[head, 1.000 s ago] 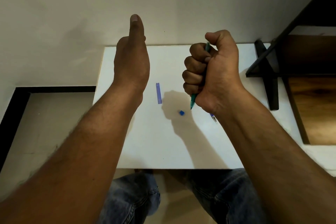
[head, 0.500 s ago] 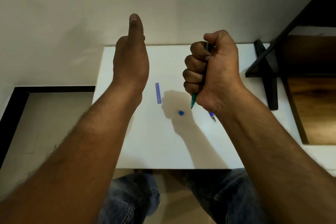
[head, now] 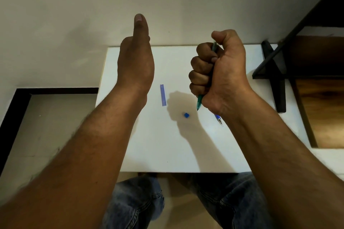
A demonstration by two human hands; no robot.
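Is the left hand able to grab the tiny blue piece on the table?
Probably yes. The left hand seems to hold nothing, and the tiny blue piece lies bare on the table, with nothing covering it.

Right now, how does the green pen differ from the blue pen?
The green pen is held above the table in the right hand's fisted grip; the blue pen lies flat on the table. The green pen's tip points down; the blue pen's metal tip points toward the person. Both are largely hidden by that hand and wrist.
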